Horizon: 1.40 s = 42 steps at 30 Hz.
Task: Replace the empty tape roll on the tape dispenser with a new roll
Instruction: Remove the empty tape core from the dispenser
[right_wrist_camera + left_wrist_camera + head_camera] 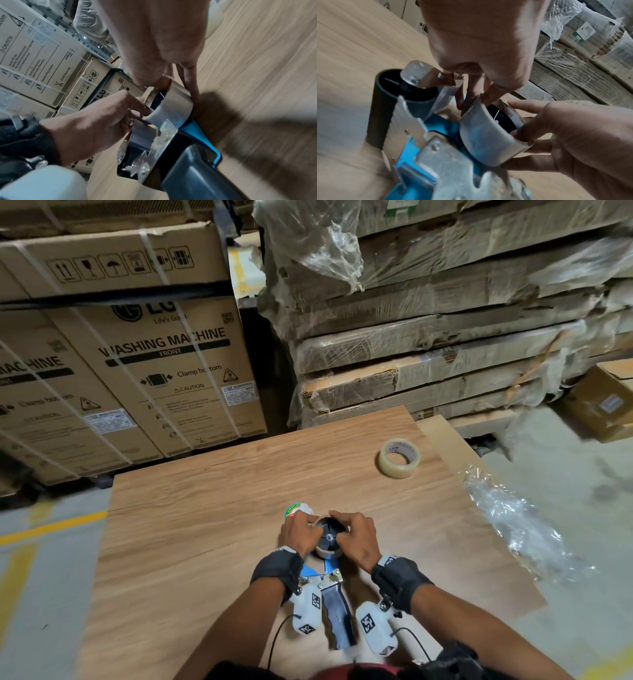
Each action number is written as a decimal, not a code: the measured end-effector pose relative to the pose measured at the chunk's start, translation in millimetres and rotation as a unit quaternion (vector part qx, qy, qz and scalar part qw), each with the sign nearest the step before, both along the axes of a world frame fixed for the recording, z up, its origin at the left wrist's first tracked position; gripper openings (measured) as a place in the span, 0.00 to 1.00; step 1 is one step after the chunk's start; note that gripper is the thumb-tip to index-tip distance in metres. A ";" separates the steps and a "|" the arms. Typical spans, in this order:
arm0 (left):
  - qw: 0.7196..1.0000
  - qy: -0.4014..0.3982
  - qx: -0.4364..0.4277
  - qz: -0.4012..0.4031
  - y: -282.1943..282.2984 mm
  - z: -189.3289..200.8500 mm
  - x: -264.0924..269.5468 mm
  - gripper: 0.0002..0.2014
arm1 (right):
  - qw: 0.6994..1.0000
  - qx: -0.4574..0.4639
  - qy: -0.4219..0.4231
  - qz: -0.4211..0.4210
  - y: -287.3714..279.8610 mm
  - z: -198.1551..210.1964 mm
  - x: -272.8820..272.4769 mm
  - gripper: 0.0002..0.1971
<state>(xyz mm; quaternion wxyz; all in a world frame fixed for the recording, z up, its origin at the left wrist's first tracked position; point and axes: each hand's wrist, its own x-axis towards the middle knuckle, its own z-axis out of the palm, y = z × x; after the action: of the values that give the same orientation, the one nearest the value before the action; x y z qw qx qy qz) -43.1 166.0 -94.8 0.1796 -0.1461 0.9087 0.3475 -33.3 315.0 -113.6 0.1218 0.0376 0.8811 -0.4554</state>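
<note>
Empty core (479, 135): bare cardboard ring seated on the black hub (501, 117) of the tape dispenser (409, 155), directly between the two hands.
Left hand (301, 532): fingers curled over the rim on its own side of the core, pinching it.
Right hand (356, 537): fingers curled on the opposite rim, fingertips hooked at the edge (thumb contact partly hidden).
New roll (399, 458): flat on the table (205, 508), well apart from the grip, ahead and off to the right-hand side. Untouched.
Handle (337, 618): runs back from the grip toward the person and lies on the table. Nothing holds it.
Step, as judged: drawing the core off the hub. It is not off yet.
Doing it well: lift both sides evenly, straight along the hub's axis. A cocked ring will likely bind. A slight twist should free it.
Watch: the dispenser is unheld and may rise with the core. Resting one palm heel on the frame just behind the grip would pin it.
Next: clear the core aside before reaching for the new roll.
</note>
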 end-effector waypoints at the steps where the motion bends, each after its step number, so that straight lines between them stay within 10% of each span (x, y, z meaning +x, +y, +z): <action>1: 1.000 0.003 0.006 0.007 0.0 1.3 0.4 0.18 | 1.000 0.003 0.004 -0.002 -1.1 1.3 0.6 0.34; 10: 0.999 -0.028 -0.006 -0.037 -8.7 0.4 7.1 0.14 | 0.997 -0.014 0.005 0.082 17.1 -2.8 4.1 0.38; 42: 0.999 0.008 -0.016 -0.042 -5.8 -12.4 -8.6 0.15 | 0.999 0.015 -0.031 -0.016 4.5 -14.3 -0.3 0.29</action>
<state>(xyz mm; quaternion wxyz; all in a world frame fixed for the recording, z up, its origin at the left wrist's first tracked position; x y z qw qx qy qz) -51.7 160.2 -107.2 0.1843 -0.1080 0.9209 0.3261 -33.6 319.5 -127.8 0.1415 0.0672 0.8828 -0.4429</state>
